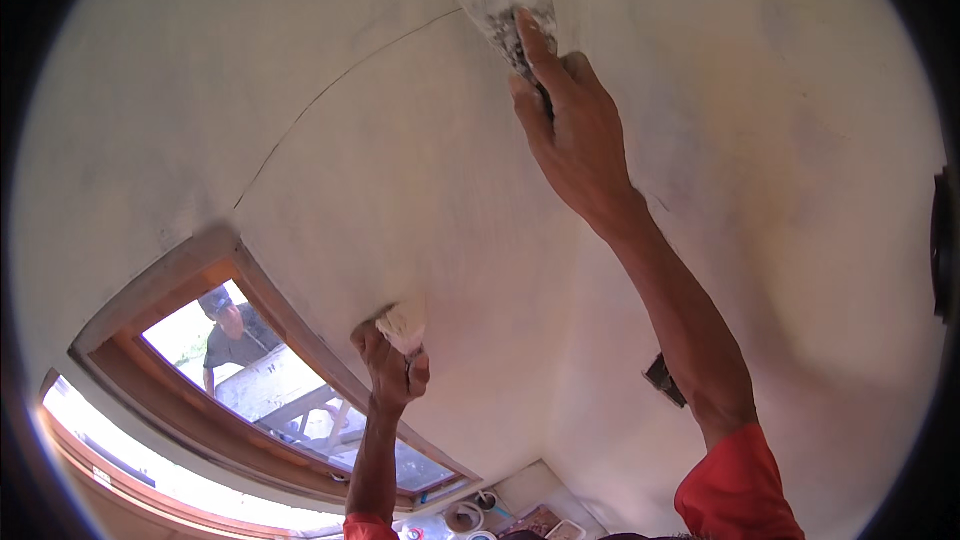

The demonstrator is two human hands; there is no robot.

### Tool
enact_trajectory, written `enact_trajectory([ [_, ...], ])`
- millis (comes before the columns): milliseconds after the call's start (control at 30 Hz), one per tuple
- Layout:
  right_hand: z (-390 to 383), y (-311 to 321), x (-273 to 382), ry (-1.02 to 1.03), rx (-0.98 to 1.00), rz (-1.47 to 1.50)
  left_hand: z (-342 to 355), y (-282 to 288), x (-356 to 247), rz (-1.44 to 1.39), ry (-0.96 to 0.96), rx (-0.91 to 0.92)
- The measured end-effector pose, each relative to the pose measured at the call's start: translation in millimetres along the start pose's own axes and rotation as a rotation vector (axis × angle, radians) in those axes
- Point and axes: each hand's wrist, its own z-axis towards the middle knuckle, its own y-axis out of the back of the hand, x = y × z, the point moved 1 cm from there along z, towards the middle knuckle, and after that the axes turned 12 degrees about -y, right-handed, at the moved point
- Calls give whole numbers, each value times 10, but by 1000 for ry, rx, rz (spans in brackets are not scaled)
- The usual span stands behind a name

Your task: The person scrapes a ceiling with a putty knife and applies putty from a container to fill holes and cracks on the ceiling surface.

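High on the pale plastered wall [400, 160], my right hand [580, 135] is closed round a putty knife [505, 10]. Its wide, smeared blade lies against the wall, and my index finger stretches along the blade. A thin dark crack [330, 88] curves down from the blade's left edge toward the window frame's top corner. Lower down, my left hand [390, 365] grips a second putty knife [404, 328], whose blade carries a lump of white filler. This hand is raised beside the window, apart from the right one.
At lower left is a wood-framed window [240, 265]; a person [235, 340] in a cap is visible through it. A dark wall fitting [664, 380] sits behind my right forearm. Tape rolls [463, 517] and other items lie low down. Another dark object [940, 245] edges in at far right.
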Motion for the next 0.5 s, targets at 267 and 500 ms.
enact_trajectory([
  [267, -353, 76, -167, -53, 228, -237, 104, 60, -56, 23, 28, 105],
  [500, 48, 437, 57, 9, 118, -223, -31, 33, 1, -19, 60, 78],
])
